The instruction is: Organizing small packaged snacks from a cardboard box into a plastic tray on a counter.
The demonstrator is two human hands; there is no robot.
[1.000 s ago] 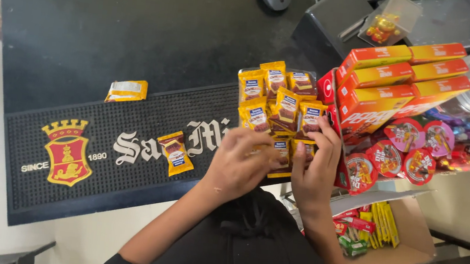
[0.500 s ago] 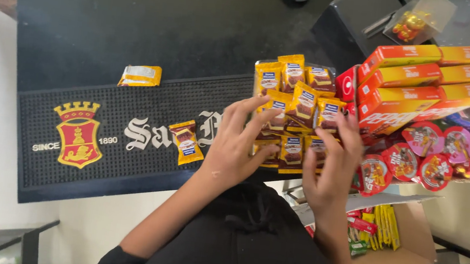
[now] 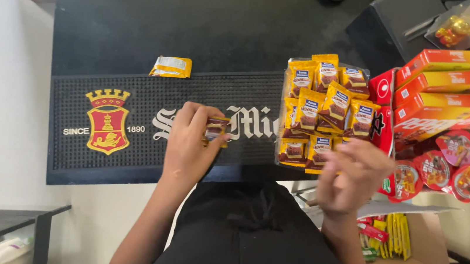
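Note:
My left hand (image 3: pixel 189 144) rests on the black rubber bar mat (image 3: pixel 126 155) and is closed around a small yellow-and-brown snack packet (image 3: pixel 216 130). My right hand (image 3: pixel 351 175) hovers blurred just in front of a clear tray (image 3: pixel 281 155) stacked with several yellow-and-brown snack packets (image 3: pixel 323 109); its fingers are loosely curled and I see nothing in them. Another yellow packet (image 3: pixel 171 67) lies alone at the mat's far edge.
Orange boxes (image 3: pixel 459 81) are stacked at the right, with round foil-lidded cups (image 3: pixel 462 161) below them. A red pack (image 3: pixel 383 87) stands beside the tray. A cardboard box (image 3: pixel 410 252) with packets sits lower right. A dark counter (image 3: pixel 200 22) stretches beyond the mat.
My left hand has moved left, away from the tray, and now grips the single packet that lay on the mat. My right hand has drawn back from the stack.

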